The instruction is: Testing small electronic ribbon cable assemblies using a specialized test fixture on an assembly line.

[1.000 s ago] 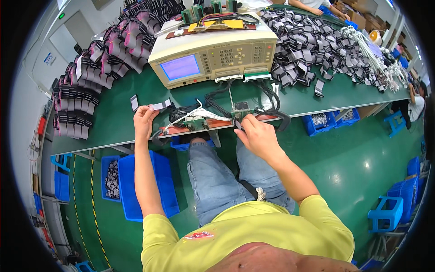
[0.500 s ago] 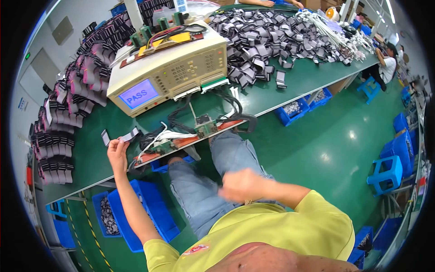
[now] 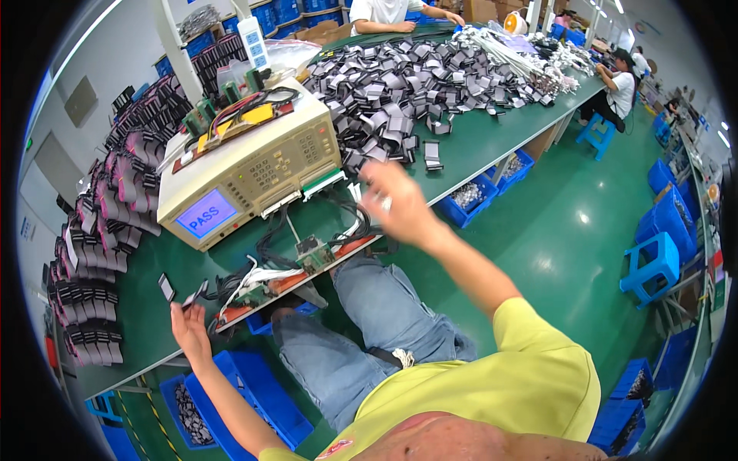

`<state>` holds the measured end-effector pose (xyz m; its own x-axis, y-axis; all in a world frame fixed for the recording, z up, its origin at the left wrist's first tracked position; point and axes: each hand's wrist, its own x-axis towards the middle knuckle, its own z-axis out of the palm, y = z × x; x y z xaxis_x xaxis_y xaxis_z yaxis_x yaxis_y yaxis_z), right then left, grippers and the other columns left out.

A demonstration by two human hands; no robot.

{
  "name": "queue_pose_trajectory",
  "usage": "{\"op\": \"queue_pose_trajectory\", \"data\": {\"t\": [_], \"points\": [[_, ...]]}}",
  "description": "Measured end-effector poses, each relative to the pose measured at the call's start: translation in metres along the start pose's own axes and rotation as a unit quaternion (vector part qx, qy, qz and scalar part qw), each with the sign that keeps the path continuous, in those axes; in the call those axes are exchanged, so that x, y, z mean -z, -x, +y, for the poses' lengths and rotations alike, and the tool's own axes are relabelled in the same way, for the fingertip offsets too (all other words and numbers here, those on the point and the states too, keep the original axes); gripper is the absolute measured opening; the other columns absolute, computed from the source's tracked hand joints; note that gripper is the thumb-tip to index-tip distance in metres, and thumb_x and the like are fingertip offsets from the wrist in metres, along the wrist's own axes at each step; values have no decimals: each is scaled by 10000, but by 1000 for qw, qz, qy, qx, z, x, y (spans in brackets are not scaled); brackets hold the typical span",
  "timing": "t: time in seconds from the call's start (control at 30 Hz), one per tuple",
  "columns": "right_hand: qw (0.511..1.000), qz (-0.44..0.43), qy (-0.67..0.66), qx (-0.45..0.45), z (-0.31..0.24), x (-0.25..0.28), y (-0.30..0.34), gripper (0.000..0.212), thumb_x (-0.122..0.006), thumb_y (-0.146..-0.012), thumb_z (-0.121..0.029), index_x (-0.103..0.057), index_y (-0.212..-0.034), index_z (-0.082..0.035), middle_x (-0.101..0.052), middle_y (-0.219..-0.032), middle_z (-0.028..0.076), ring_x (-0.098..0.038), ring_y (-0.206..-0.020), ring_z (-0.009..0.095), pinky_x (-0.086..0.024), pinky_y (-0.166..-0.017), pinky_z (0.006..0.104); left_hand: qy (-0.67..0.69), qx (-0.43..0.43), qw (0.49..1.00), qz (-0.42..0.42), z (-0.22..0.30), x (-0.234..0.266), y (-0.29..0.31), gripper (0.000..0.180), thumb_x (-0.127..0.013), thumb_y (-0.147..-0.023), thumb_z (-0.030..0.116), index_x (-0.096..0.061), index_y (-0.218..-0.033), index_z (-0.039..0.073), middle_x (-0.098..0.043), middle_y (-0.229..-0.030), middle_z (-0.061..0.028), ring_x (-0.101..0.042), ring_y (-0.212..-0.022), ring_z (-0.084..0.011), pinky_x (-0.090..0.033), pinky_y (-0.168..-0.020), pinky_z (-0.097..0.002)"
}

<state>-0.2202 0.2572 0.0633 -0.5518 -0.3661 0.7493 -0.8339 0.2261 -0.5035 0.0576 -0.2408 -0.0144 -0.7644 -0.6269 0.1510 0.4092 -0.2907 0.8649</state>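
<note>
My left hand [image 3: 190, 330] is at the table's front left, its fingers closed on a short flat ribbon cable [image 3: 197, 293] with dark ends. Just beyond it, another short ribbon cable [image 3: 166, 287] lies on the green tabletop. My right hand [image 3: 393, 203] is stretched out over the table edge, smeared by motion, beside the near side of a large heap of grey ribbon cables [image 3: 430, 84]. Between my hands stands a beige tester [image 3: 250, 165] with a lit screen. In front of it, a test fixture with green boards [image 3: 314, 255] and black and white wires runs along the edge.
Stacked bundles of ribbon cables [image 3: 92, 307] line the table's left side. Blue bins [image 3: 246, 392] stand under the table, others at the right near a blue stool [image 3: 652, 269]. A co-worker [image 3: 384, 17] is at the far side, another person [image 3: 619, 88] sits at far right.
My right hand has gone from above my lap out toward the heap of cables. My left hand still has its cable, now turned and held lower. The view has shifted.
</note>
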Motion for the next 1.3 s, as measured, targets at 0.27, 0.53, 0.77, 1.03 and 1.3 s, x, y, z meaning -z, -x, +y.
{"op": "queue_pose_trajectory", "data": {"t": [0.27,0.53,0.77,1.03,1.3], "points": [[961,-72,-226,145,-131,-79,94,480,-811,-878,-166,-632,-1298,-16,-615,-1258,207,-641,-1101,411,-573,-919,474,31,-74,993,-86,-30,-177,126,346,-579,-1101,384,-496,-1187,60,-639,-1258,-143,-641,-1170,-280,-513,-1062,-420],[981,1,-145,127,-122,-82,109,289,-797,-855,-104,-647,-1087,-18,-627,-1115,143,-624,-1082,374,-550,-882,456,27,189,962,-194,-104,-227,186,634,-699,-1017,421,-496,-1418,-27,-574,-1396,-126,-578,-1306,-230,-461,-1099,-359],[950,-30,-296,-98,-110,-52,110,120,-737,-947,-90,-659,-969,-1,-648,-895,133,-657,-790,306,-515,-700,385,-149,164,940,-260,-80,-217,182,440,-740,-1000,256,-588,-1277,-50,-691,-1253,-160,-680,-1143,-234,-518,-1015,-371],[878,-177,-371,-244,-99,-44,127,125,-780,-957,-107,-727,-1033,-22,-703,-943,46,-641,-837,112,-515,-714,280,-163,85,966,-180,-76,-206,179,330,-752,-930,-10,-621,-1232,-38,-665,-1142,-123,-692,-1003,-206,-556,-906,-321],[806,-247,-453,-288,-84,-26,121,198,-802,-926,-17,-714,-1102,10,-661,-1048,71,-639,-977,147,-516,-852,285,-101,138,966,-192,-74,-198,178,343,-819,-866,-66,-675,-1174,-19,-739,-1043,-105,-719,-958,-167,-564,-796,-288]]}}
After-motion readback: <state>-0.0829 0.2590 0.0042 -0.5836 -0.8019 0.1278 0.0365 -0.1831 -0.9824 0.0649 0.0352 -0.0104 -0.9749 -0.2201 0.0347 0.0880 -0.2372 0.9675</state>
